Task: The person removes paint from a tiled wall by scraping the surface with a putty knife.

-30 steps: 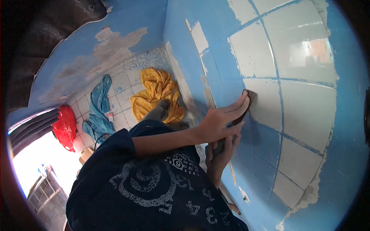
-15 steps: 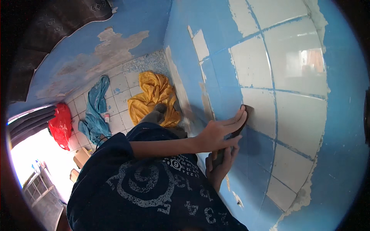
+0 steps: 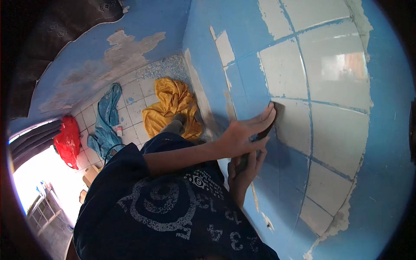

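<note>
A dark flat-bladed scraper (image 3: 266, 131) is pressed against the wall where blue paint meets bare white tile (image 3: 291, 125). My left hand (image 3: 245, 133) reaches across from the left, its fingers stretched along the blade and pressing it to the surface. Just below, my right hand (image 3: 248, 172) is wrapped around the handle end, close to my body. Fingers of both hands hide much of the tool. Blue paint (image 3: 251, 95) still covers the tiles left of the blade, and blue lines run along the tile joints.
A yellow cloth (image 3: 169, 108) lies on the tiled floor by the wall's foot, near my leg. Farther left are a teal cloth (image 3: 106, 125) and a red cloth (image 3: 68, 141). Paint flakes (image 3: 167, 69) litter the corner. A bright doorway (image 3: 39, 173) opens at lower left.
Both hands and the scraper have moved up the picture and slightly left along the paint edge. The grip looks the same.
</note>
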Demonstrator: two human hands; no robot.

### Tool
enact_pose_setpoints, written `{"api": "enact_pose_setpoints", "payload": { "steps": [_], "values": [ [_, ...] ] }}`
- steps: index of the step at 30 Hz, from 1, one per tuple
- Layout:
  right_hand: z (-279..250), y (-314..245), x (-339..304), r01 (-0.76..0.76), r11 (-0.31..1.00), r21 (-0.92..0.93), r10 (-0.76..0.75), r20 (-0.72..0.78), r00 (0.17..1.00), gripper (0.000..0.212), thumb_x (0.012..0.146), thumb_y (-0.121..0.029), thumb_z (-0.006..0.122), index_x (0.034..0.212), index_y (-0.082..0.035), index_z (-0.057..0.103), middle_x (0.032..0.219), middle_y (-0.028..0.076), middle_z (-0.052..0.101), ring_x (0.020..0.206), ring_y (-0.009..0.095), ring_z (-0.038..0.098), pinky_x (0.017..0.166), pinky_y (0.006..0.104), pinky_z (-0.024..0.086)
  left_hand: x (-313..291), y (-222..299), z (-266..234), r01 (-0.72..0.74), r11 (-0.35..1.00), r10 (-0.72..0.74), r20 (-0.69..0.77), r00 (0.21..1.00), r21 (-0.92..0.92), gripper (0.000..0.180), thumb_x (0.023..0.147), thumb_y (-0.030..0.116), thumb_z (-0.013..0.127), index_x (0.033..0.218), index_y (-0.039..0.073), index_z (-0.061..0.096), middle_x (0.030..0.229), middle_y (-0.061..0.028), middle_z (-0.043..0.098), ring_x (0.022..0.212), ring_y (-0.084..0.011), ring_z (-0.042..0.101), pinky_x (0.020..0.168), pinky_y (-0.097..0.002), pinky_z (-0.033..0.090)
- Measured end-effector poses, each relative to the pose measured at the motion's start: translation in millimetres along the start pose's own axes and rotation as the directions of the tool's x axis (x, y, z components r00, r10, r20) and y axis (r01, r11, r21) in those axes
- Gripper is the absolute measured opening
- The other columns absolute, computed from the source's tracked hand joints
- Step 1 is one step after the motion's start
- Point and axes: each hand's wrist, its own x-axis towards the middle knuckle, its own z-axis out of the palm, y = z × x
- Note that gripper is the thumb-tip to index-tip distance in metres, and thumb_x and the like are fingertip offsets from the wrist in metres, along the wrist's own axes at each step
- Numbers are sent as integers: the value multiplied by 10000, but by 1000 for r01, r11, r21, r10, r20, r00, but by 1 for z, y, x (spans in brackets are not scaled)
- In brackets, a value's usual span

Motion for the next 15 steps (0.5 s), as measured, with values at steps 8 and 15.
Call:
{"api": "enact_pose_setpoints", "payload": {
  "steps": [8,15],
  "values": [
    [-33,13,3,481,678,-556,-424,238,874,347,888,-186,478,1216,-114,391,868,39,491,557,60,460,355,169,307,-7,-7,13,-76,997,76,-27,997,11,655,815,233,607,1373,61,311,1409,-147,317,1212,-279,428,950,-344,411],
    [-43,7,-28,-7,997,-75,-3,-131,991,412,889,-202,478,1267,-119,335,767,7,503,548,60,449,406,176,350,-28,10,36,-92,995,91,12,996,37,662,811,232,626,1355,2,327,1348,-203,396,1090,-269,556,916,-344,422]
  ]
}}
